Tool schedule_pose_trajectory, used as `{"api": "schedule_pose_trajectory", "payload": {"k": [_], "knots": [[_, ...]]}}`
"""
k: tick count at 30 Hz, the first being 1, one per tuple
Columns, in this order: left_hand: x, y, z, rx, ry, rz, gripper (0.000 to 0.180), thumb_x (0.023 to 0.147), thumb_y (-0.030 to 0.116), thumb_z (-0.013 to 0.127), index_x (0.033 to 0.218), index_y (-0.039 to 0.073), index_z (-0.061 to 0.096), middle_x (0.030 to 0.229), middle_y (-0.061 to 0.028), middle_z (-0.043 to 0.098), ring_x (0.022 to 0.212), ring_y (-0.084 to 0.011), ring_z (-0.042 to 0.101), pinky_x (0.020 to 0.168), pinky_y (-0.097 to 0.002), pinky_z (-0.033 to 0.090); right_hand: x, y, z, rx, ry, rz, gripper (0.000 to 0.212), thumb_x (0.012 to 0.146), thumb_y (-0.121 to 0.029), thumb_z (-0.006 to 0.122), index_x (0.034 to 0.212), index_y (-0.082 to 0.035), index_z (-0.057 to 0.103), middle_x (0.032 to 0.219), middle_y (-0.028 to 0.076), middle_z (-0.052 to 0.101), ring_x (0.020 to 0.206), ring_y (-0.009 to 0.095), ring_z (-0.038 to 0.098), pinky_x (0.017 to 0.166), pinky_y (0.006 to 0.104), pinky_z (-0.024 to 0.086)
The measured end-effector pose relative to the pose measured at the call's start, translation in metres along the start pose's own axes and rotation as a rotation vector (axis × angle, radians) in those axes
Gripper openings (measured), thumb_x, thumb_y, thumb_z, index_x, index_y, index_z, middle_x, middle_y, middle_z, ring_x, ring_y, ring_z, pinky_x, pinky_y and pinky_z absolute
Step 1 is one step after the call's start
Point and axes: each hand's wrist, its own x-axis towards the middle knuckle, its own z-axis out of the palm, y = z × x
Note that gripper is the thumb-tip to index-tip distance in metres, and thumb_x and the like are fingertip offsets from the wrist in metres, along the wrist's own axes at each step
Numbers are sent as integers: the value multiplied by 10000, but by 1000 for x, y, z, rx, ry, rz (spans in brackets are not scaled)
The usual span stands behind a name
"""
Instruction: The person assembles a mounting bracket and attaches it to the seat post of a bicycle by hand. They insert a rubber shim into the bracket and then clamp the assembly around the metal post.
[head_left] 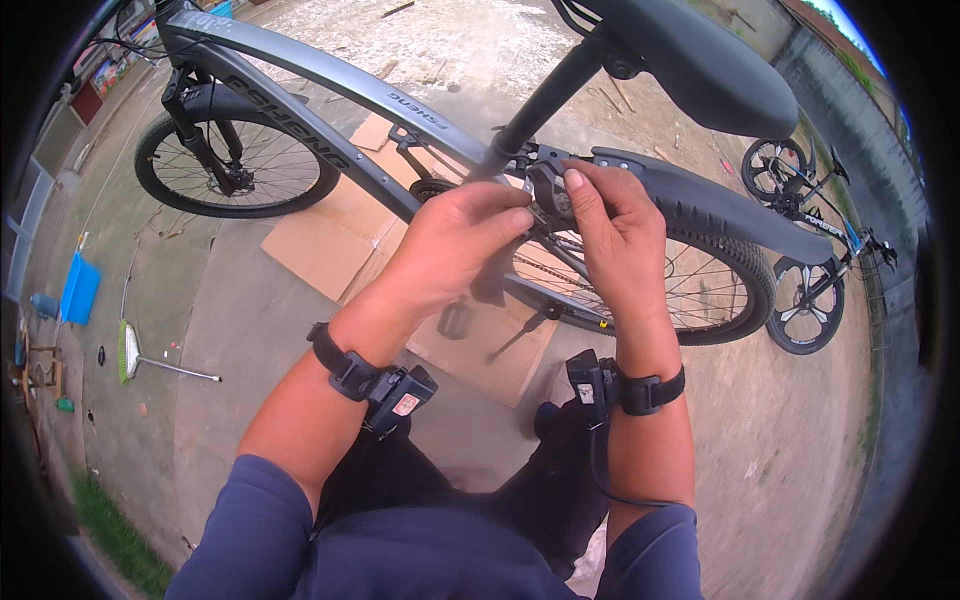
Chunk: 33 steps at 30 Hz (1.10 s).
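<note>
Two hands, head view: both are raised in front of the bicycle, fingertips close together just below and behind the seat post (545, 100).
Right hand (622, 225): thumb and fingers closed on a small dark piece (553, 195) with a greyish face, the thumb pressed along its side.
Left hand (455, 235): fingers curled, thumb brought nearly to the forefinger, at the near edge of that piece; whether it grips a part of its own, I cannot tell.
Dark piece: between the two hands, in front of the bicycle's rear section; whether it is attached there cannot be told.
Bicycle (350, 80): grey frame, upright, front wheel (238, 178) to the left, black saddle (715, 80) above the right hand, dark rear fender (720, 205) to the right.
Ground: cardboard (330, 245) lies beneath the bicycle; a green-headed broom (128, 350) lies near a blue container (80, 288) at far left.
Second bicycle (808, 305): beyond the rear wheel (755, 290), at right, near a wall.
</note>
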Motion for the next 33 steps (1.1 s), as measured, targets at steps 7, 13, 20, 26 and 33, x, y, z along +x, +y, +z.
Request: {"api": "schedule_pose_trajectory", "payload": {"k": [7,13,20,26,33], "knots": [[58,3,2,-135,-21,21,370,947,191,755,1225,-24,639,972,-18,688,603,-11,528,450,-172,395,32,16,18,-227,179,-154,224,912,-155,729,1097,-32,753,1004,142,696,853,258,691,753,331,548],[61,24,7,-284,-85,-138,334,942,171,749,1180,-35,638,970,-39,690,650,-32,541,539,-182,407,36,22,17,-255,171,-169,209,911,-124,725,1084,-9,743,980,130,706,840,246,692,747,326,547],[61,24,19,-379,6,-164,300,955,151,733,1117,-69,611,914,-56,690,784,-49,607,626,-200,460,36,31,24,31,238,139,163,971,-137,680,982,21,721,889,119,701,792,187,650,735,298,514],[63,29,30,-441,96,-155,240,958,152,731,1038,-46,621,883,-32,655,760,-51,580,615,-210,442,51,23,22,10,254,252,211,973,-175,683,966,32,719,878,106,695,748,145,619,709,288,499],[67,25,37,-515,182,-198,237,963,209,737,956,-10,645,825,17,577,686,-56,499,576,-234,389,74,24,15,-84,170,166,245,981,-190,664,1001,46,728,869,66,687,752,102,574,689,261,470]]}}
